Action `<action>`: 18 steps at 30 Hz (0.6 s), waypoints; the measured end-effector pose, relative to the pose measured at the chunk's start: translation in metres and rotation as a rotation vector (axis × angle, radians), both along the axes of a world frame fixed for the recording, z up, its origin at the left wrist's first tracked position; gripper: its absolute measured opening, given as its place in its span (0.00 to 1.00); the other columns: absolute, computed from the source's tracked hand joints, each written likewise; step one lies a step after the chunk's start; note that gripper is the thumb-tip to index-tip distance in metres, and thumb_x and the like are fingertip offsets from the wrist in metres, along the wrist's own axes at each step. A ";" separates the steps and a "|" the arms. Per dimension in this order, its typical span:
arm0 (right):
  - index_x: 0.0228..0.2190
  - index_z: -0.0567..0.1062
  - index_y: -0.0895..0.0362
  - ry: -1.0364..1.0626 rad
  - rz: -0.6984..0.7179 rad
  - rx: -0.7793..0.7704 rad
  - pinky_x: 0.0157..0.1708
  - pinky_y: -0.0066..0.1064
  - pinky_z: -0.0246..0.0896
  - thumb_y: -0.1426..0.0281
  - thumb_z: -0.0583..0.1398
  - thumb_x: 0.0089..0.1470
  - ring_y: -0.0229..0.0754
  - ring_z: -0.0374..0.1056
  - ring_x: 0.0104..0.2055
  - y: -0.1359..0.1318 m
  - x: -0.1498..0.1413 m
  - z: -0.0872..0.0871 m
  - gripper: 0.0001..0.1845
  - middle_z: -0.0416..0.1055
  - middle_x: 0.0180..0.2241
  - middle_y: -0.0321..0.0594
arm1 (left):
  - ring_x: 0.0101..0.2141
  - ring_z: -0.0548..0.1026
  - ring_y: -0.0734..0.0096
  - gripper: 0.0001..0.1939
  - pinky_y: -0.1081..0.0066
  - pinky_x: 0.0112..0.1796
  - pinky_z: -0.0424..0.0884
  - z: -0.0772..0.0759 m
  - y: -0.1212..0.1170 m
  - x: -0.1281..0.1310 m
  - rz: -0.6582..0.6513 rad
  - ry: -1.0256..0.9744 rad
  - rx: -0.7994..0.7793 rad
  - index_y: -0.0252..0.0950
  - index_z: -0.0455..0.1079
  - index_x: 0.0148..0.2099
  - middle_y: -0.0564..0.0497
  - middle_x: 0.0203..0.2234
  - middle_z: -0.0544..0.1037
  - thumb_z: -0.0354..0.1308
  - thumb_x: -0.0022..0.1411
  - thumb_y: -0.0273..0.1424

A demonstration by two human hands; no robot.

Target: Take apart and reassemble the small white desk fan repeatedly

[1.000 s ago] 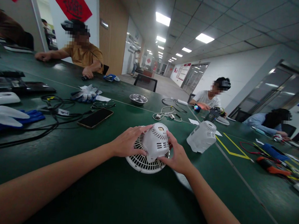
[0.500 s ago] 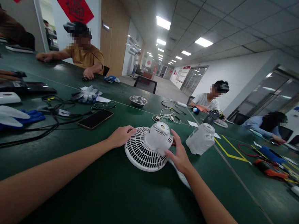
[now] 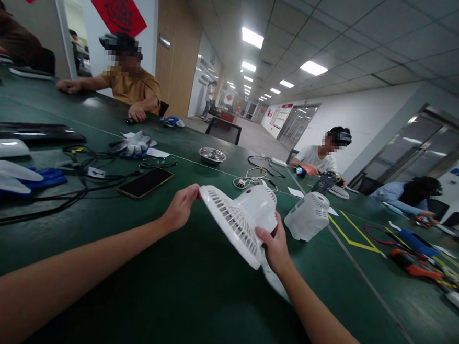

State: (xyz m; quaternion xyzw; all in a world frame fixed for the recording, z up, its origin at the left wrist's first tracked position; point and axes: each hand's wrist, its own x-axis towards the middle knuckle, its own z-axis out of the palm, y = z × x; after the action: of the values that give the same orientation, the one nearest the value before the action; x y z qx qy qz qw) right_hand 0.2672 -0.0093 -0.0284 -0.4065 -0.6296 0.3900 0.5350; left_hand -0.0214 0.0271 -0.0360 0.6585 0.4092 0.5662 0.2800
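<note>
A white fan head (image 3: pixel 232 219), with a round slotted grille and a motor housing behind it, is tilted up on its edge between my hands. My left hand (image 3: pixel 182 205) pinches the grille's upper left rim. My right hand (image 3: pixel 275 243) grips the motor housing on the right side, thumb near the grille and fingers partly hidden behind. Under my right wrist lies a pale flat piece (image 3: pixel 275 280), partly covered by the arm. Just to the right stands a white vented plastic housing (image 3: pixel 308 217), apart from my hand.
Left on the green table are a phone (image 3: pixel 145 182), black cables (image 3: pixel 82 188), and gloves (image 3: pixel 133 145). Ahead sit a metal bowl (image 3: pixel 212 155) and a white cable (image 3: pixel 252 180). A multimeter (image 3: pixel 412 262) lies right. Several people sit around the table.
The fan head has tipped up from lying grille-down, its left edge raised. My left hand moved from the motor housing to the grille rim; my right hand stays on the housing.
</note>
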 end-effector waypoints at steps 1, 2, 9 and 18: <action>0.59 0.61 0.52 0.037 0.012 -0.048 0.49 0.47 0.68 0.54 0.63 0.52 0.53 0.72 0.50 0.000 -0.002 -0.003 0.37 0.72 0.52 0.46 | 0.35 0.72 0.65 0.20 0.66 0.40 0.69 0.001 -0.001 0.002 0.017 0.023 0.020 0.37 0.66 0.37 0.50 0.33 0.74 0.43 0.69 0.47; 0.58 0.62 0.52 0.055 0.034 -0.096 0.47 0.47 0.69 0.52 0.59 0.56 0.53 0.73 0.48 0.000 -0.004 -0.005 0.33 0.74 0.49 0.45 | 0.36 0.72 0.65 0.17 0.65 0.40 0.70 0.001 -0.001 0.004 0.045 0.056 0.023 0.38 0.66 0.37 0.50 0.33 0.73 0.47 0.68 0.46; 0.50 0.73 0.52 0.025 0.188 -0.286 0.38 0.46 0.70 0.47 0.46 0.62 0.50 0.75 0.39 -0.001 -0.008 -0.010 0.30 0.79 0.37 0.42 | 0.42 0.79 0.60 0.27 0.55 0.43 0.75 -0.010 0.008 0.012 -0.199 -0.245 -0.375 0.39 0.56 0.54 0.45 0.43 0.78 0.65 0.58 0.38; 0.45 0.76 0.55 -0.113 0.265 -0.192 0.34 0.43 0.72 0.52 0.38 0.66 0.49 0.76 0.33 -0.007 -0.016 -0.004 0.33 0.79 0.31 0.42 | 0.38 0.81 0.59 0.15 0.55 0.43 0.78 -0.010 -0.003 0.019 -0.376 -0.434 -0.555 0.33 0.75 0.42 0.44 0.38 0.82 0.68 0.56 0.36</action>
State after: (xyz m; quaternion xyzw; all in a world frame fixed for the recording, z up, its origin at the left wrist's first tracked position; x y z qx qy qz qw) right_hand 0.2513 -0.0160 -0.0327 -0.3906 -0.6667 0.4918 0.4014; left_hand -0.0027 0.0245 -0.0462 0.4865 0.3502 0.4988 0.6260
